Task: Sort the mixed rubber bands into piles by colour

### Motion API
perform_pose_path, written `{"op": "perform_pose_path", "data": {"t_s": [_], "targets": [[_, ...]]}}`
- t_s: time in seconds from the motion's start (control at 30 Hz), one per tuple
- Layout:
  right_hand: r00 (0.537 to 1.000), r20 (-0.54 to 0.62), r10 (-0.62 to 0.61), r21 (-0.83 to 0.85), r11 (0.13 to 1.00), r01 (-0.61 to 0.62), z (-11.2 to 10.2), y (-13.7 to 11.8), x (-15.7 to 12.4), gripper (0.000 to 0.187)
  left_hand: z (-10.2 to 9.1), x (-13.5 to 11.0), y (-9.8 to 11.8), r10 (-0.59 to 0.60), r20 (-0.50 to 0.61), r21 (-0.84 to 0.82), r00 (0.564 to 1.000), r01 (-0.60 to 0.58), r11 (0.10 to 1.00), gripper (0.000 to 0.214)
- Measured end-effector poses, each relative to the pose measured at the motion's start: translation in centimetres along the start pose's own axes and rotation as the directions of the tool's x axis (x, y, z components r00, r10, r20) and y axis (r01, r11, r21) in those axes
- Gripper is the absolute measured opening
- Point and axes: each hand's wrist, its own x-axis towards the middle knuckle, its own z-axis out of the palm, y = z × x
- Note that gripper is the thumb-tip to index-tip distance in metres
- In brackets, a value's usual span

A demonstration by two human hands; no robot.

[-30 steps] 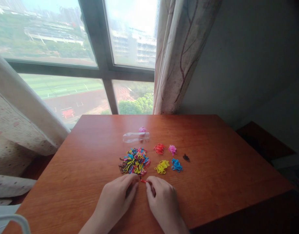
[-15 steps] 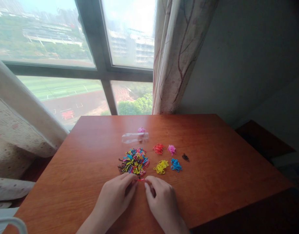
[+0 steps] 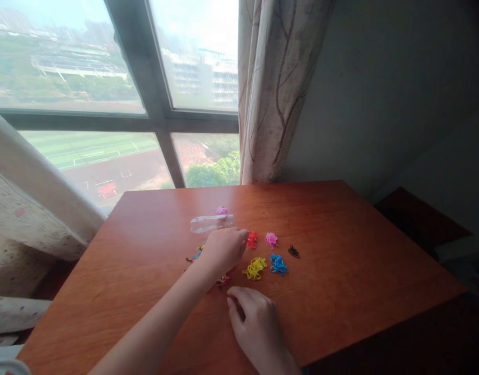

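Left grip (image 3: 228, 245) by red bands (image 3: 253, 240) — bright, loosely heaped.

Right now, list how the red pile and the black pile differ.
The red pile is bright; the black pile is dark.
The red pile looks larger than the black pile.
The red pile is right by the left hand; the black pile lies apart from both hands.
Both lie on the table.
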Motion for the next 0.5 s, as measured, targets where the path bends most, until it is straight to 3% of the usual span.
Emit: {"op": "perform_pose_path", "data": {"t_s": [0.13, 0.23, 0.5], "targets": [[1.000, 0.005, -0.014, -0.001, 1.000, 0.014, -0.1, 0.0, 0.0, 0.023, 0.6, 1.3, -0.1, -0.020, 0.029, 0.027, 0.999, 0.019, 0.999, 0.020], [1.000, 0.009, -0.016, -0.002, 1.000, 0.016, -0.1, 0.0, -0.1, 0.023, 0.3, 0.8, -0.4, -0.043, 0.024, 0.034, 0.999, 0.042, 0.999, 0.021], [1.000, 0.009, -0.014, -0.078, 0.997, 0.014, 0.1, -0.3, 0.0, 0.021, -1.4, -5.2, -1.7, -0.100, -0.007, 0.005, 0.995, 0.100, 0.995, 0.017]]}}
